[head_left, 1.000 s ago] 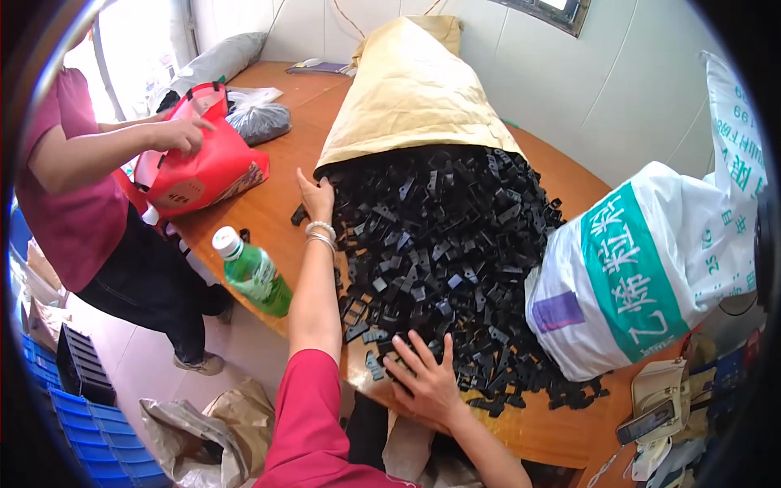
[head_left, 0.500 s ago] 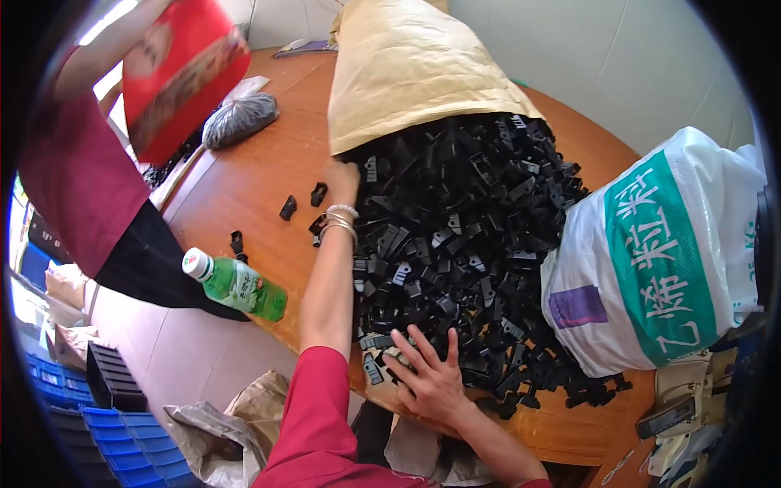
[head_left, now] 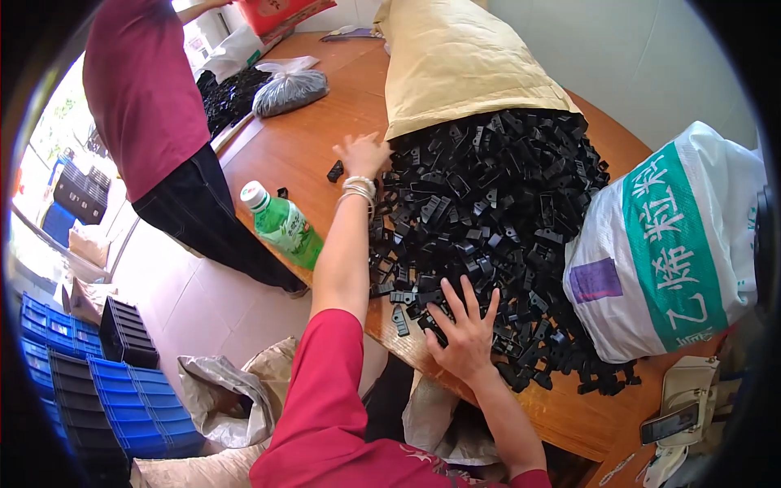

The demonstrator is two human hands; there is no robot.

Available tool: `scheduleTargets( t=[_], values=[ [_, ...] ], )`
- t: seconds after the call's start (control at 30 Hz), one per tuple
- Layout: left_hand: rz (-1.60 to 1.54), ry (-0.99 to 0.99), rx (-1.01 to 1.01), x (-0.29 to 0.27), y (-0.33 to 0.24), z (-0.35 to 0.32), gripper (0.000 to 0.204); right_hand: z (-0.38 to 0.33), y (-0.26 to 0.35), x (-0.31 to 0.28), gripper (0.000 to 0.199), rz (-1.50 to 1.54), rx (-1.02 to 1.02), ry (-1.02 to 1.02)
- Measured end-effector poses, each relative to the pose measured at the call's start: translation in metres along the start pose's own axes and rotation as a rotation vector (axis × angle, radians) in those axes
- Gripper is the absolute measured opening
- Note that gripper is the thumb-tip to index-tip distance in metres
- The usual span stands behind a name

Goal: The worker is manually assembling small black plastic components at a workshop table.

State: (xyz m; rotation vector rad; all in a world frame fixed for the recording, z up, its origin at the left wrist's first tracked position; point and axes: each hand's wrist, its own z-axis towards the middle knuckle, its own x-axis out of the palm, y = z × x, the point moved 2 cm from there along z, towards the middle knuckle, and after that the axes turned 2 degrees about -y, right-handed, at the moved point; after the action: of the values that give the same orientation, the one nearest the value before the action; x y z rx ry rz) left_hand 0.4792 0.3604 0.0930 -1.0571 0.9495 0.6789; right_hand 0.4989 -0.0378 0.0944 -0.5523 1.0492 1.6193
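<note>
A heap of small black plastic parts [head_left: 488,203] spreads over the wooden table from the mouth of a brown paper sack [head_left: 464,65]. At the heap's left edge, just below the sack's lip, my left hand [head_left: 363,154] is open with its fingers spread. A loose black part [head_left: 335,171] lies beside it on the bare wood. My right hand [head_left: 465,335] rests open at the near edge of the heap, fingers apart over the parts. To the left of my left forearm stands a green bottle [head_left: 285,228] with a white cap, tilted in the view.
A white woven sack [head_left: 587,325] with a green band leans on the heap's right. Farther left, a co-worker [head_left: 150,106] handles a red bag [head_left: 285,15] by a clear bag of dark pieces [head_left: 291,91]. Blue crates [head_left: 146,403] and open sacks [head_left: 215,407] stand on the floor.
The view has shifted. My left hand has gone from curled to spread, and fewer loose parts show beside it. The co-worker's red bag has moved away toward the back. My right hand stays open.
</note>
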Motion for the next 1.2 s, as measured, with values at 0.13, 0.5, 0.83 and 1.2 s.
scheduleTargets(
  t=[0.13,0.5,0.83,1.2],
  values=[
    [0.03,0.101,-0.171,-0.016,0.025,-0.035,0.06,-0.001,0.0,-0.004,0.032,-0.012,-0.023,-0.021],
    [-0.256,0.234,-0.013,-0.017,0.004,-0.118,0.055,-0.019,0.025,0.015,0.054,-0.114,-0.341,0.004],
    [-0.143,-0.035,0.067,0.003,-0.008,-0.152,0.063,-0.01,0.01,0.016,0.038,-0.141,-0.296,-0.01],
    [-0.749,-0.094,0.273,-0.05,0.004,-0.167,0.046,-0.019,0.013,0.018,0.044,-0.172,-0.303,-0.003]
  ],
)
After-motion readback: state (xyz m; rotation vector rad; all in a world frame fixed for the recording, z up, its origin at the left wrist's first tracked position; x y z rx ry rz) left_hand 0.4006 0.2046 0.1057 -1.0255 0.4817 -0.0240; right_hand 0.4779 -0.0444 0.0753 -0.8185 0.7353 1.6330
